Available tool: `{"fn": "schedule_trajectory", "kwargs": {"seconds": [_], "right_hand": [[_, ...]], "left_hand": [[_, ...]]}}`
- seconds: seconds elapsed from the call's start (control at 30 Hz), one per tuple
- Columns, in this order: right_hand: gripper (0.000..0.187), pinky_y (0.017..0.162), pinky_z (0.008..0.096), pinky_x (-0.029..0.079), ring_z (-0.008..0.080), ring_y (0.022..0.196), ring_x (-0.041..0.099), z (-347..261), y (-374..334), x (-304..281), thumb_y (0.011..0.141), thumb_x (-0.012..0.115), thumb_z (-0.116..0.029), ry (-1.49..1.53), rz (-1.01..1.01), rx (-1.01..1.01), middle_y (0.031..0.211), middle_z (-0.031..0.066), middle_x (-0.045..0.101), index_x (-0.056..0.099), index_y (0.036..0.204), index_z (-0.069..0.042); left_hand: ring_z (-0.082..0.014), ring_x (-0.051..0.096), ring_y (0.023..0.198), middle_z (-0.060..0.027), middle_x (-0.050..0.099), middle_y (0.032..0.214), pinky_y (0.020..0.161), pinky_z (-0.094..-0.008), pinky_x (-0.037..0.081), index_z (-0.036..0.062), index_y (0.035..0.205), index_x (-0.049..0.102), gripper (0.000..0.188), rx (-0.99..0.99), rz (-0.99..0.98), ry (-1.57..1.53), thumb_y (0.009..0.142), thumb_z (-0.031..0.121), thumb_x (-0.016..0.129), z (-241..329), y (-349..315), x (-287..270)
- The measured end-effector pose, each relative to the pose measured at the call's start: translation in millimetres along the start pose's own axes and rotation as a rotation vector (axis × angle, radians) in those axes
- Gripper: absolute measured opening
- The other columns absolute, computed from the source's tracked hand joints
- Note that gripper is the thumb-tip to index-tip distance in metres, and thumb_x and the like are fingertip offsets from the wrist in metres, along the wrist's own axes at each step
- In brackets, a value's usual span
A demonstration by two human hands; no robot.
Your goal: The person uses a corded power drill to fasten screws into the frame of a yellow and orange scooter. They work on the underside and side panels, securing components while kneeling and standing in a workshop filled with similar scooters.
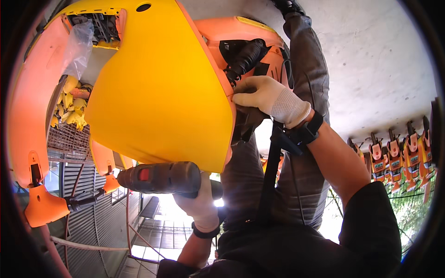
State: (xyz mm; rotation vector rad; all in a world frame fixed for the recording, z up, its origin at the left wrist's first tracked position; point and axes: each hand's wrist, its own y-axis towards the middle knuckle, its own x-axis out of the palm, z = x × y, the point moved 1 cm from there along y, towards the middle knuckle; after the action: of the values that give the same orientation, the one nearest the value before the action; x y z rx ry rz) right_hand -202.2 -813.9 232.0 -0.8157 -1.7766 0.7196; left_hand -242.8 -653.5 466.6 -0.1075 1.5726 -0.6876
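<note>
My left hand, in a white glove, is closed round the grip of a black cordless drill with a red patch on its side. The drill lies level just under the lower edge of a large yellow body panel with orange borders. My right hand, also gloved, has thumb and fingers pinched together at the panel's right edge. Whatever sits between those fingertips is too small to make out. Just above them is a black shock absorber with a coil spring, set against orange bodywork.
A clear plastic bag hangs by an opening at the panel's upper left. Yellow parts are heaped in a wire cage. Another orange part stands at the left. Several orange vehicles line up at the right, beyond my legs.
</note>
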Motion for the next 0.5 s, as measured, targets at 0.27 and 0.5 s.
{"fn": "schedule_trajectory", "kwargs": {"seconds": [0.27, 0.5], "right_hand": [[0.035, 0.076, 0.0283, 0.054, 0.0157, 0.081, 0.069, 7, -2, 8, 0.089, 0.072, -0.017, 0.532, -0.035, 0.29, 0.092, 0.0092, 0.072, 0.067, 0.113, 0.008], [0.03, 0.071, 0.0276, 0.055, 0.0151, 0.075, 0.068, 16, 5, 9, 0.089, 0.073, -0.016, 0.649, -0.092, 0.341, 0.088, 0.0071, 0.07, 0.067, 0.11, 0.005]], "left_hand": [[-0.0222, 0.064, 0.104, -0.0109, 0.064, 0.114, 0.096, -0.0339, 0.05, -0.0015, 0.125, 0.057, 0.057, 0.034, -0.022, 0.001, 0.072, 0.002, 0.079, 0, 3, -1], [-0.0228, 0.065, 0.102, -0.0105, 0.066, 0.112, 0.094, -0.0344, 0.051, 0.0005, 0.12, 0.061, 0.051, 0.036, -0.028, 0.025, 0.073, 0.005, 0.082, 1, 1, -1]]}}
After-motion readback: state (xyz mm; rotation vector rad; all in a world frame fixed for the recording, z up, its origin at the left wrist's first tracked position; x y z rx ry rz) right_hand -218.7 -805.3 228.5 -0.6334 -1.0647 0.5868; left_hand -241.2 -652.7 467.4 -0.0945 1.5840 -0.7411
